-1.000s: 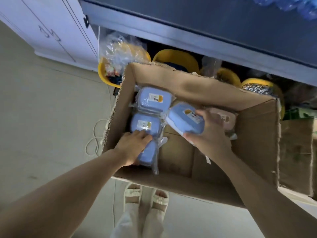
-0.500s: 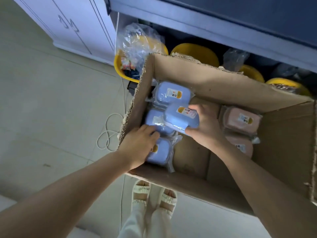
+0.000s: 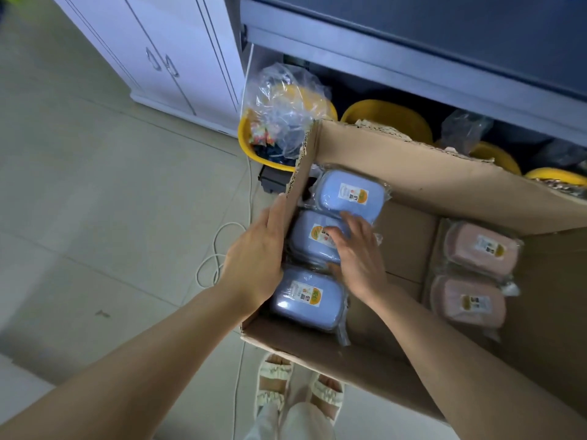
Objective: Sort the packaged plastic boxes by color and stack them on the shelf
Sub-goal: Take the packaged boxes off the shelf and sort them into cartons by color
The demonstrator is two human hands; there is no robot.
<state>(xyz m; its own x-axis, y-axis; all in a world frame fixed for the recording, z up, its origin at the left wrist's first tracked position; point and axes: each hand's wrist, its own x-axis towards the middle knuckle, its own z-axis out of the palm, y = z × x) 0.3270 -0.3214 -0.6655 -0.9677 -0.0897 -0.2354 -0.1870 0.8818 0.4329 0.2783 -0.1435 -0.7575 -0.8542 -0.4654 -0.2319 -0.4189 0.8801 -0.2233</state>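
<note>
Cardboard box (image 3: 413, 173), open top — my way in is from above. Left side: three blue boxes (image 3: 306, 298) in a row against the left wall, touching one another; my left hand (image 3: 254, 258) lies along that wall's rim, my right hand (image 3: 359, 258) rests on the middle one. Right side: two pink boxes (image 3: 481, 249) side by side against the right wall. Between the rows, a bare strip of box floor (image 3: 403, 246) — room for a hand. Far wall stands tall; beyond it, yellow tubs (image 3: 386, 114) and a plastic bag (image 3: 282, 103) crowd under the shelf (image 3: 397, 61). White cable (image 3: 219, 246) on the floor by the left wall.
</note>
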